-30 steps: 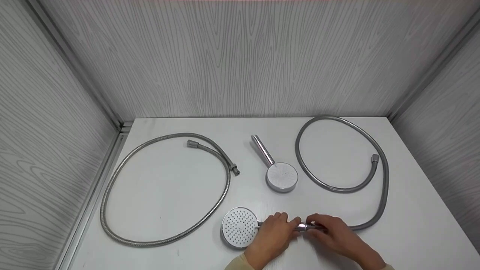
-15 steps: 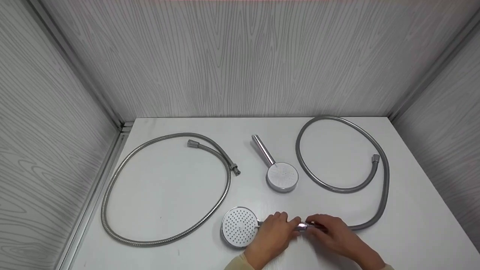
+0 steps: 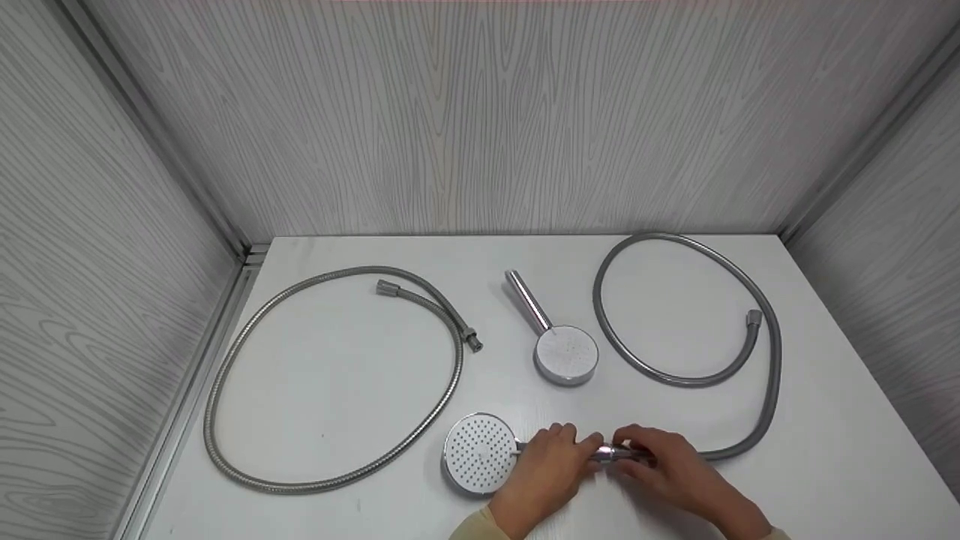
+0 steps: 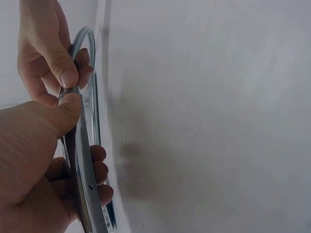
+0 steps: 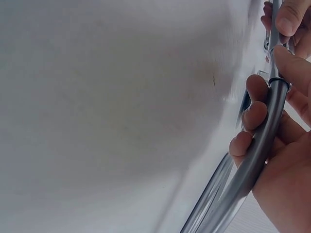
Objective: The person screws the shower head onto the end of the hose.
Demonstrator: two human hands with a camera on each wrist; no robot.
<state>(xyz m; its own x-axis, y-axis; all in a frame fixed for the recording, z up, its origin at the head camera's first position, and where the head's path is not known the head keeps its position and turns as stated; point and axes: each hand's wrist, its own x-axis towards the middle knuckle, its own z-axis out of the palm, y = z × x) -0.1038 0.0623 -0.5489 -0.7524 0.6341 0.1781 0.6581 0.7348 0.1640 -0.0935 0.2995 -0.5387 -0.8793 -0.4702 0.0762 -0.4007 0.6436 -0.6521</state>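
My left hand (image 3: 546, 471) grips the chrome handle of a round shower head (image 3: 480, 454), whose perforated face points up at the front of the table. To its right, my right hand (image 3: 671, 466) holds the end of a smooth grey shower hose (image 3: 772, 390) between thumb and fingers. Handle and hose end meet in line at a chrome joint (image 3: 604, 453) between the two hands. In the left wrist view, my left thumb lies along the handle (image 4: 83, 160) near that joint. The right wrist view has my right fingers curled round the hose (image 5: 265, 136) just behind its chrome fitting.
A second shower head (image 3: 566, 354) lies face up behind the hands, its handle pointing to the back left. A ribbed metal hose (image 3: 214, 390) is looped at the left. The grey hose's free end (image 3: 754, 319) rests at the right. Panel walls (image 3: 480, 120) enclose the white table (image 3: 337, 375).
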